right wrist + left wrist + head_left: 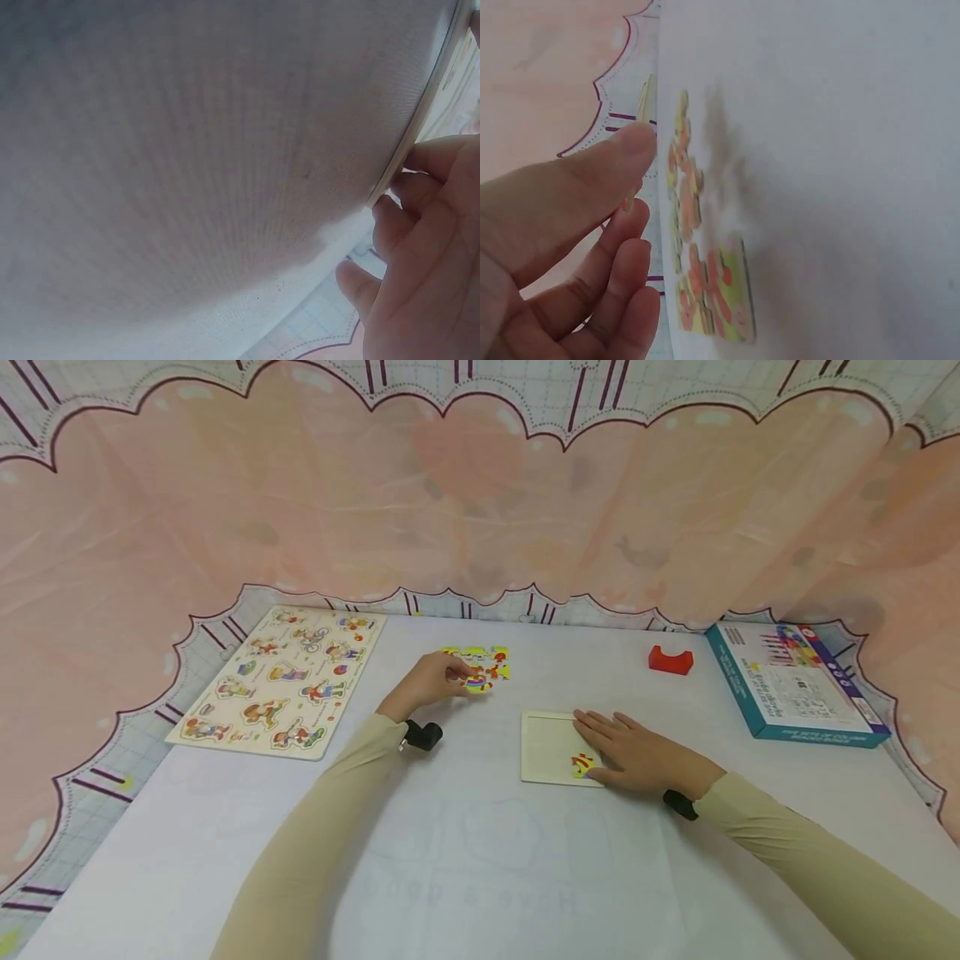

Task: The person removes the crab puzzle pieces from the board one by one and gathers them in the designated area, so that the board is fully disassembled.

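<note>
My left hand [435,681] pinches a bright jigsaw piece [477,682] between thumb and fingers. The left wrist view shows this piece [643,101] nearly edge-on, mostly behind the thumb. Beside that hand lie several yellow and red jigsaw pieces [500,662] on the table, also seen as a row of loose pieces [694,202] from the left wrist. My right hand [637,752] rests with extended fingers over the right side of a pale puzzle tray [547,747]. One yellow and red corner piece [582,765] sits at the tray's lower right, by the right thumb.
A cream board with cartoon figures [277,681] lies at the far left of the white table [465,860]. At the back right stand a red block with a curved notch [671,661] and a teal-edged box [798,685]. A patterned cloth [480,510] hangs behind.
</note>
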Tool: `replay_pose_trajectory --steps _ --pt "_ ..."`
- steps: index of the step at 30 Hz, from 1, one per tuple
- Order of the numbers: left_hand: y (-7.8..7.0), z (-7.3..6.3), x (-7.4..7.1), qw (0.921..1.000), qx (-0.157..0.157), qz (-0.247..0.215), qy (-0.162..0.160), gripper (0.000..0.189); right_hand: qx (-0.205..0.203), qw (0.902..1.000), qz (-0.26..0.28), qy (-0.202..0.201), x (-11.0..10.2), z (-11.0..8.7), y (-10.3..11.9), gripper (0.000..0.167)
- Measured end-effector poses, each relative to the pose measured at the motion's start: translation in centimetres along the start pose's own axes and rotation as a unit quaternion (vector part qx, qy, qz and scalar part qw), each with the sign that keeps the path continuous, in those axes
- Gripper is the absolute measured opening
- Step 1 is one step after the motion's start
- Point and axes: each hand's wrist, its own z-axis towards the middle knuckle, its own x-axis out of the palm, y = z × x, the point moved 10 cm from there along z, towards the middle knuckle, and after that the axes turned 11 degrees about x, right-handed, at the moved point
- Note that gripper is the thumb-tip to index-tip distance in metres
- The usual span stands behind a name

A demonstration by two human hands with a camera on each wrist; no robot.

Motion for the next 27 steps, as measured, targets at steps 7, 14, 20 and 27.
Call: replay_pose_trajectory --steps 7,14,20,27 --pt "1.2 -0.1 0.2 0.9998 -0.017 -0.010 0.009 0.031 -0.001 1.0000 -0.004 -0.003 -0.1 0.1 0.0 0.077" --pt "2.1 0.0 1.0 0.9986 -0.040 -0.008 0.035 0.033 -0.003 0.9999 -0.007 -0.007 0.1 0.1 -0.1 0.077" --pt "2.2 -0.1 1.1 0.9985 -0.040 -0.002 0.037 0.034 -0.004 1.0000 -0.001 -0.007 0.1 0.1 -0.1 0.077" --pt "2.0 -0.3 0.9 0.9991 -0.031 0.010 0.026 0.030 -0.007 0.9999 0.000 -0.007 0.1 0.0 -0.1 0.077"
